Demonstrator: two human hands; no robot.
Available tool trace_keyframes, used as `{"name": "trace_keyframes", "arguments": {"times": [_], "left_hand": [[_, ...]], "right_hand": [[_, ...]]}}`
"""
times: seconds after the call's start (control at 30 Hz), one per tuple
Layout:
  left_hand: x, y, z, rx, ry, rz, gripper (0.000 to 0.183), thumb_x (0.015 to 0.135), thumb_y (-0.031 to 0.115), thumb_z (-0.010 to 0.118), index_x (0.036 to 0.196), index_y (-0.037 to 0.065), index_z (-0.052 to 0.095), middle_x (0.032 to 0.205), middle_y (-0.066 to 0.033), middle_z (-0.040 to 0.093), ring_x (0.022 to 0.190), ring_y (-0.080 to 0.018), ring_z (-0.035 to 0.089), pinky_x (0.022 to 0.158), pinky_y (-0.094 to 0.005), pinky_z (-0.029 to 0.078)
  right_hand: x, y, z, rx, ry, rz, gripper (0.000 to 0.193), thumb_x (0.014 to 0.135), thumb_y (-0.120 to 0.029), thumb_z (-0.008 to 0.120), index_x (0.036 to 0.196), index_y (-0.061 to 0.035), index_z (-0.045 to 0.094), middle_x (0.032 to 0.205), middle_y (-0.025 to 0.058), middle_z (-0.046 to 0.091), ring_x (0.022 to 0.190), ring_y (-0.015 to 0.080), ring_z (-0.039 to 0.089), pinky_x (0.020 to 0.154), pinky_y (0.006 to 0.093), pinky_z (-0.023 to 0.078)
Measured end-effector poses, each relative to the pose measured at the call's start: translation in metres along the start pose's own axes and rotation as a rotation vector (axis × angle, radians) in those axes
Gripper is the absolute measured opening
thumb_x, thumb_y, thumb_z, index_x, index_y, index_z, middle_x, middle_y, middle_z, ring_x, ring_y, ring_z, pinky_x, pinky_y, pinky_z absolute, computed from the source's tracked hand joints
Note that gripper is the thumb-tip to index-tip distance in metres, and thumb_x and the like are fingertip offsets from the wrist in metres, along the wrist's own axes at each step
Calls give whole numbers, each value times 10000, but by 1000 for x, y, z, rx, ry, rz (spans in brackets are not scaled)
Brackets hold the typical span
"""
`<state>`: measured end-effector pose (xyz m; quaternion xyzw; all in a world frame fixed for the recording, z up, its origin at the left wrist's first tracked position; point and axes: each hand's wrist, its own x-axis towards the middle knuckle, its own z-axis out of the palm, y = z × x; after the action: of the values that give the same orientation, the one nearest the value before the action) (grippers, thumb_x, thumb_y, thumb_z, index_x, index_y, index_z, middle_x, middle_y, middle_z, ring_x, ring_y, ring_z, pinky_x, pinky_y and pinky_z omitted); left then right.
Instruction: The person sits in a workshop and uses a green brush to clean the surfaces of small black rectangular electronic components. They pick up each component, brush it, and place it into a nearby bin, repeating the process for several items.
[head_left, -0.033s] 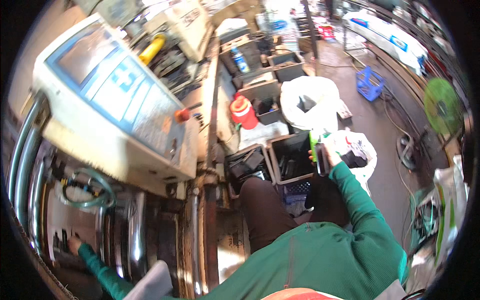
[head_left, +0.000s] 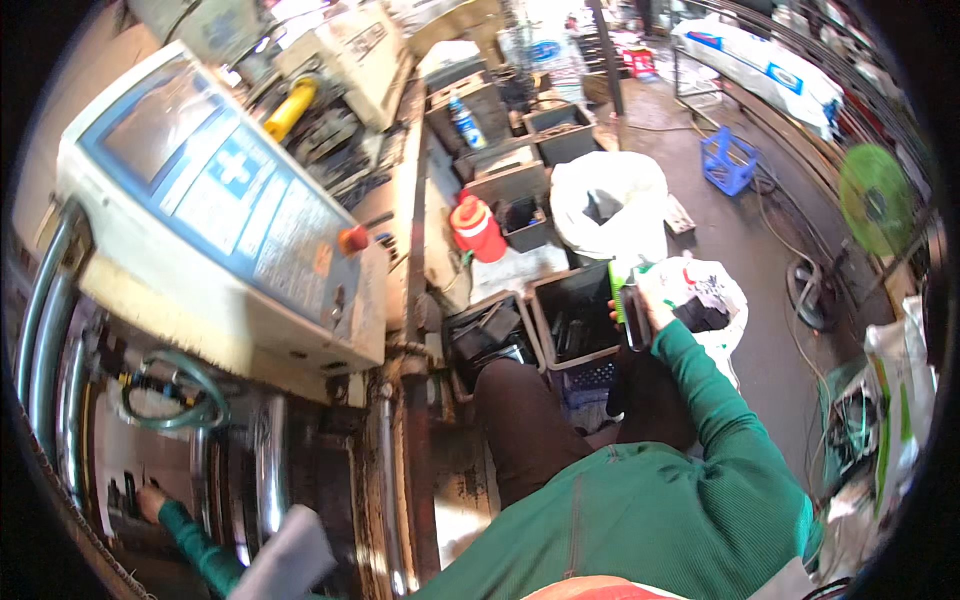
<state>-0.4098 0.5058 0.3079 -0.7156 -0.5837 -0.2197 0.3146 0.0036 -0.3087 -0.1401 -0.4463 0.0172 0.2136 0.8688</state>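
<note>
My left hand reaches far into the machine at the lower left, beside several dark upright parts on a pale plate. Its fingers are too small and blurred to make out. My right hand is closed around a dark, glossy oblong piece, above the bins. A bright green strip shows along the same hand; whether it is a separate tool I cannot tell. Just left of that hand stands a black bin with dark pieces inside, and a white bag holding dark pieces sits to its right.
A machine control panel with a red knob fills the upper left. Steel bars stand near my left arm. Ahead are a red jug and a large white bag. At right are a blue basket and a green fan.
The whole view has shifted slightly, with the panel and bins sitting a little further left. Both hands keep much the same places, and the right one still holds the dark piece.
</note>
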Motion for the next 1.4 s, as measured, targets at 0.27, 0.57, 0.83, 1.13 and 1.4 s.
{"name": "trace_keyframes", "arguments": {"times": [0.27,0.57,0.83,1.13,1.4], "left_hand": [[19,-45,31,-74,92,-55,308,846,216,525,894,-57,659,960,-268,658,875,-413,655,754,-497,522],[6,-40,31,9,211,103,317,883,238,518,779,-33,646,896,-248,652,832,-383,661,722,-461,536],[23,-14,22,194,354,250,255,922,254,477,900,84,665,889,-138,669,788,-322,679,621,-384,555],[-64,57,-179,-207,12,-188,440,914,430,495,1146,78,625,1214,-153,600,1110,-373,570,869,-486,476],[-216,14,-264,-751,680,106,655,870,506,564,1248,-27,507,1199,-229,572,1103,-333,543,912,-410,440]], "right_hand": [[1,-3,25,-50,-10,57,673,878,-647,462,1106,-30,600,985,105,666,850,200,654,723,350,545],[-3,-5,34,-81,2,63,670,872,-652,470,1063,-29,625,962,100,672,831,189,656,717,337,543],[-2,4,39,-25,-19,56,658,876,-644,473,1070,-34,625,952,102,678,798,191,661,716,329,537],[-2,-3,13,39,-61,19,660,914,-614,415,1149,-18,574,1026,117,660,861,202,652,747,339,544],[-15,-3,20,-46,-120,48,672,917,-621,400,1157,-19,579,1033,115,657,874,202,647,753,332,537]]}}
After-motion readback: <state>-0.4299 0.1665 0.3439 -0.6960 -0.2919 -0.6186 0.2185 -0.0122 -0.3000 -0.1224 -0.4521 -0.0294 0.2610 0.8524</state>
